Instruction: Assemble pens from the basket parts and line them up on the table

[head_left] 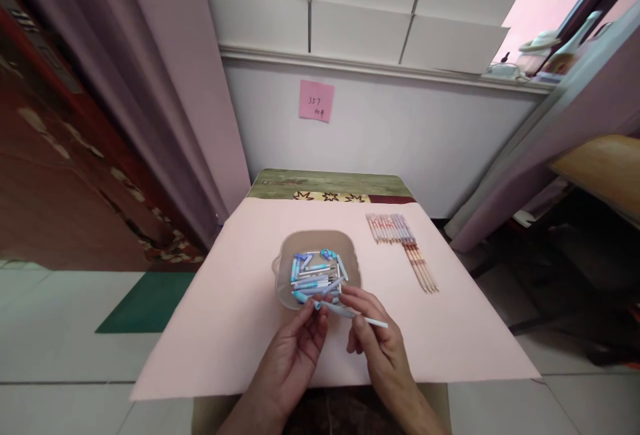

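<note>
In front of me, over the near edge of a translucent plastic box (285,255), my two hands hold a light blue pen (338,310). My left hand (300,348) pinches its left end, where a brighter blue piece shows at the fingertips. Around the right part of the pen, the fingers of my right hand (383,342) are closed. A thin white stick, like a refill (376,322), sticks out to the right past my right thumb. Inside the box lie several blue and white pen parts (313,283), loosely heaped, with small blue pieces (327,254) at the back.
To the right of the box, a row of pens (390,228) lies side by side, with several brown-and-cream pens (421,267) nearer me. A pale pink cloth (240,328) covers the table. A pink note (317,100) is stuck on the wall behind.
</note>
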`<move>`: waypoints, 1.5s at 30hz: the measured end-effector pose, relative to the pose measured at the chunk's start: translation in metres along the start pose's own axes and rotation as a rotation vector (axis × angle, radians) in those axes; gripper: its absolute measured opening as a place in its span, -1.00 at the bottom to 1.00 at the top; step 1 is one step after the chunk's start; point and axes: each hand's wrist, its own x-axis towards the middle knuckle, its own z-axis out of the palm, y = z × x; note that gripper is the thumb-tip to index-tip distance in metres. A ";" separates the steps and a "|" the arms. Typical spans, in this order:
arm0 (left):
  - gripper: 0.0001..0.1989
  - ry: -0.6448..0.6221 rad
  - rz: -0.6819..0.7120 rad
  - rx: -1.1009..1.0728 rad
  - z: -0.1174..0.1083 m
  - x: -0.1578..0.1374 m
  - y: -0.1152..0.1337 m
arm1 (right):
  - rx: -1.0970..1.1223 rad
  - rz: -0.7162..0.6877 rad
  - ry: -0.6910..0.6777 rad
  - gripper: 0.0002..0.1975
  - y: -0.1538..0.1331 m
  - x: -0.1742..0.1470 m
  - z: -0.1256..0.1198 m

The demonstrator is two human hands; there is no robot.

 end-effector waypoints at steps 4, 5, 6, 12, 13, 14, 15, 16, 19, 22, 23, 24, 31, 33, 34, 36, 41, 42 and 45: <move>-0.83 -0.012 -0.023 -0.008 -0.002 0.001 -0.002 | -0.074 0.041 -0.053 -0.37 0.004 -0.001 0.001; -0.83 -0.009 -0.024 -0.010 -0.002 0.001 -0.001 | -0.082 0.053 -0.050 -0.33 0.006 -0.001 0.001; -0.84 -0.005 -0.023 -0.012 -0.002 0.001 -0.001 | -0.088 0.062 -0.041 -0.35 0.008 -0.001 0.001; -0.87 0.004 -0.045 -0.030 -0.005 0.000 -0.003 | -0.135 -0.047 -0.011 -0.76 0.016 0.003 0.006; -0.86 0.000 -0.058 -0.033 -0.006 0.000 -0.004 | -0.142 -0.071 -0.002 -0.78 0.018 0.004 0.007; -0.86 -0.006 -0.071 -0.035 -0.008 0.000 -0.005 | -0.147 -0.088 0.007 -0.80 0.019 0.004 0.008; -0.86 -0.015 -0.081 -0.035 -0.008 -0.001 -0.005 | -0.147 -0.102 0.016 -0.82 0.020 0.005 0.009; -0.85 -0.022 -0.085 -0.034 -0.009 -0.001 -0.005 | -0.143 -0.112 0.024 -0.83 0.021 0.006 0.009; -0.85 -0.021 -0.072 -0.020 -0.008 -0.004 -0.003 | -0.105 -0.105 0.054 -0.87 0.019 0.011 0.008; -0.84 -0.006 -0.060 0.030 -0.006 -0.006 0.001 | 0.027 0.004 0.081 -0.81 0.007 0.021 0.003; -0.82 0.000 -0.057 0.052 -0.006 -0.006 0.003 | 0.097 0.060 0.062 -0.79 0.002 0.024 0.001; -0.81 0.011 -0.053 0.071 -0.007 -0.005 0.004 | 0.167 0.117 0.031 -0.78 -0.003 0.027 0.000; -0.81 0.056 -0.076 0.121 -0.017 0.002 0.012 | 0.307 0.361 -0.087 -0.75 -0.001 0.028 -0.006; -0.81 0.060 -0.070 0.125 -0.016 0.003 0.013 | 0.289 0.396 -0.098 -0.73 0.005 0.023 -0.007; -0.82 0.063 -0.060 0.125 -0.015 0.004 0.014 | 0.267 0.406 -0.097 -0.72 0.008 0.021 -0.008; -0.83 0.065 -0.037 0.124 -0.011 0.005 0.016 | 0.199 0.411 -0.083 -0.69 0.010 0.016 -0.010; -0.88 0.047 0.040 0.140 -0.004 0.008 0.020 | -0.177 0.237 0.022 -0.75 0.003 0.007 -0.015; -0.87 0.038 0.056 0.147 -0.004 0.008 0.020 | -0.241 0.192 0.031 -0.78 0.000 0.005 -0.015; -0.83 0.007 0.089 0.171 -0.003 0.007 0.018 | -0.328 0.091 -0.001 -0.82 -0.007 -0.001 -0.011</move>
